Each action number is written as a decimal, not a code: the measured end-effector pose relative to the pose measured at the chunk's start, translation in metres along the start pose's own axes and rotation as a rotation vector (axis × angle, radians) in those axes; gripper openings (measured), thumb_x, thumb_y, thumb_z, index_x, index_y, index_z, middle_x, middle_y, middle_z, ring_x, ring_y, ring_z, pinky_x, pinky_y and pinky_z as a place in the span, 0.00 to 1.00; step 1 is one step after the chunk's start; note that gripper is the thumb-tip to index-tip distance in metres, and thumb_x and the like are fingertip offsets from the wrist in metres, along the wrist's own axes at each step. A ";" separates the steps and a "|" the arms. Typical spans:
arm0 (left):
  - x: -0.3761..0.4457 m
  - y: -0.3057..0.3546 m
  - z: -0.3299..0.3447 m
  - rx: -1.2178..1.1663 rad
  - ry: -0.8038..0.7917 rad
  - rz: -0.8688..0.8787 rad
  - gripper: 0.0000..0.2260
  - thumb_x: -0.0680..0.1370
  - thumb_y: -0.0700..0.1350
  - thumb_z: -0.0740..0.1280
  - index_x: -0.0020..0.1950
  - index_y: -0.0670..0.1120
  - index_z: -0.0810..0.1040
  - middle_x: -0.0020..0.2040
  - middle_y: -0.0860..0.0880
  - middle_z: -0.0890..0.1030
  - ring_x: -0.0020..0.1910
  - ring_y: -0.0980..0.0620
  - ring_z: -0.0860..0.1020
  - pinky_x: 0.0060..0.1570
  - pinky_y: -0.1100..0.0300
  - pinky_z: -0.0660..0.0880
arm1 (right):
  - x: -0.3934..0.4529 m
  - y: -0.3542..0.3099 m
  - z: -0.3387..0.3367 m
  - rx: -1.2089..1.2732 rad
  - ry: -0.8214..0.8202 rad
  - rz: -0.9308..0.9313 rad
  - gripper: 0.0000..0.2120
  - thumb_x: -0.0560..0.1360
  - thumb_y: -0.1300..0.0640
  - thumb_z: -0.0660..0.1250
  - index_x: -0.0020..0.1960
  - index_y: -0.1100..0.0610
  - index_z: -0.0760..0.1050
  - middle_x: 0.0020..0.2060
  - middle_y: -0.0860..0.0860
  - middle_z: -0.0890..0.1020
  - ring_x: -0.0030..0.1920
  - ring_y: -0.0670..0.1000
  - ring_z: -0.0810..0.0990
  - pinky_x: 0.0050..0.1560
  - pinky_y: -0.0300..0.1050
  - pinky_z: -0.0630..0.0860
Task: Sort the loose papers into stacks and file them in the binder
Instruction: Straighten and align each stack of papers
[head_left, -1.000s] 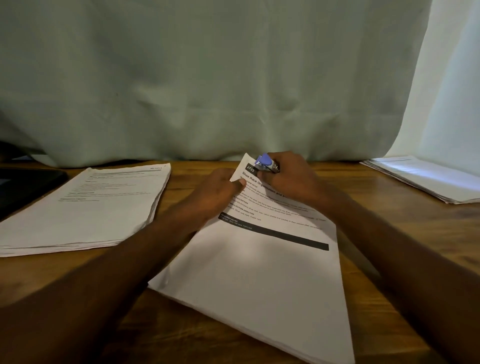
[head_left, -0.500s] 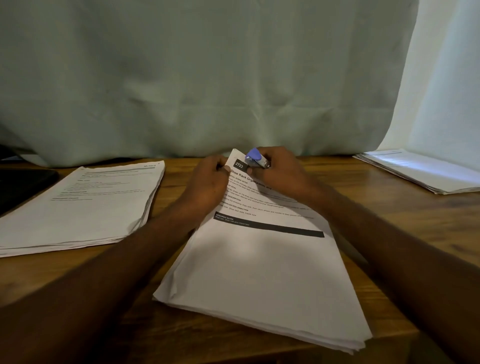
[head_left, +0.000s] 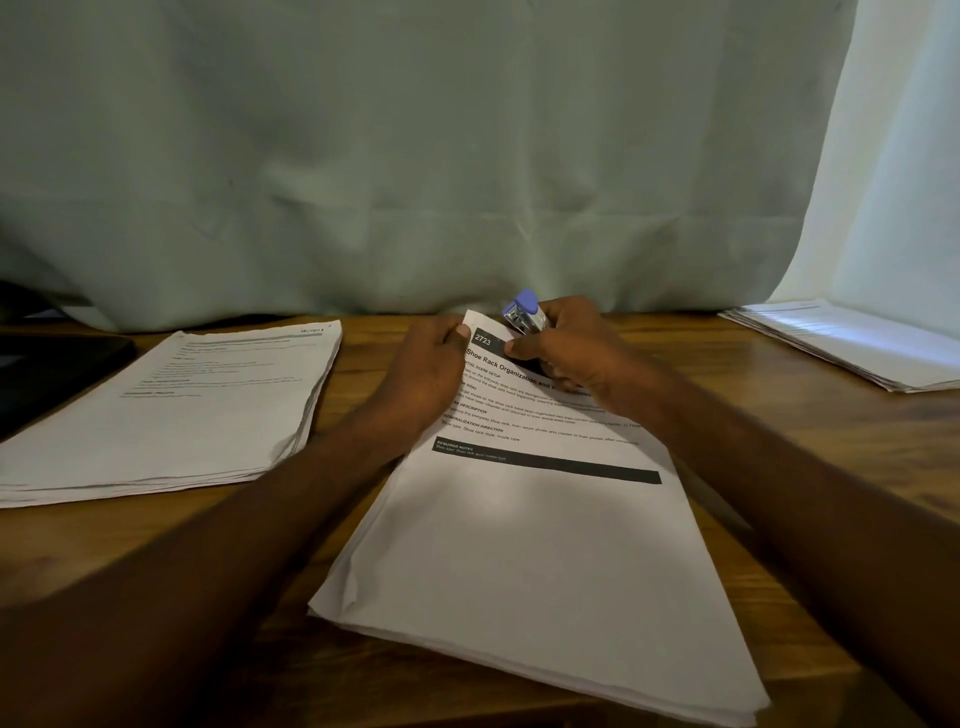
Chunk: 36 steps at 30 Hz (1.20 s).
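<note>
A dark flat thing lies at the far left of the wooden table. Next to it sits a paper stack, same as before. In the middle, the left hand pinches the top corner of the middle paper stack. That corner is lifted a bit more now. The right hand grips a purple stapler at the corner. Another paper pile rests far right.

The wooden worktop carries three paper stacks: a middle stack near the front edge, a left stack, and a right stack toward the back. A dark object lies at the left edge.
</note>
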<state>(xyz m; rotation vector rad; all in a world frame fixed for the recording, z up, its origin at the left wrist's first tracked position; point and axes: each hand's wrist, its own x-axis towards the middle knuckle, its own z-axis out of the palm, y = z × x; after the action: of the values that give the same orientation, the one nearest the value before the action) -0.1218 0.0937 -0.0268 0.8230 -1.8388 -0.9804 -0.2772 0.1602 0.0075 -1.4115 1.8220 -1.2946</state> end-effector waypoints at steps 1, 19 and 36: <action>0.000 0.000 0.000 -0.018 0.001 -0.008 0.13 0.87 0.48 0.56 0.51 0.51 0.80 0.46 0.51 0.85 0.42 0.54 0.85 0.40 0.63 0.79 | -0.001 0.000 0.001 -0.003 0.000 0.002 0.11 0.78 0.64 0.71 0.60 0.63 0.79 0.20 0.43 0.77 0.18 0.39 0.73 0.20 0.30 0.66; 0.003 0.001 -0.013 -0.163 -0.044 -0.129 0.10 0.79 0.49 0.72 0.56 0.44 0.85 0.45 0.46 0.88 0.40 0.49 0.87 0.39 0.59 0.83 | 0.007 0.004 0.003 -0.035 0.014 -0.033 0.10 0.77 0.62 0.73 0.58 0.60 0.80 0.31 0.47 0.82 0.23 0.40 0.78 0.23 0.30 0.69; 0.003 -0.002 -0.009 -0.068 -0.066 -0.213 0.17 0.75 0.52 0.75 0.52 0.39 0.84 0.46 0.44 0.87 0.46 0.39 0.86 0.57 0.35 0.79 | 0.018 0.007 -0.028 0.001 -0.035 -0.180 0.24 0.80 0.37 0.62 0.62 0.56 0.79 0.43 0.50 0.79 0.27 0.44 0.65 0.24 0.37 0.62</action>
<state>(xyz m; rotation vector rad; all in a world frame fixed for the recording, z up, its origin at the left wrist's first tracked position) -0.1144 0.0874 -0.0243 0.9689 -1.7882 -1.2104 -0.3091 0.1541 0.0163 -1.6184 1.7025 -1.3481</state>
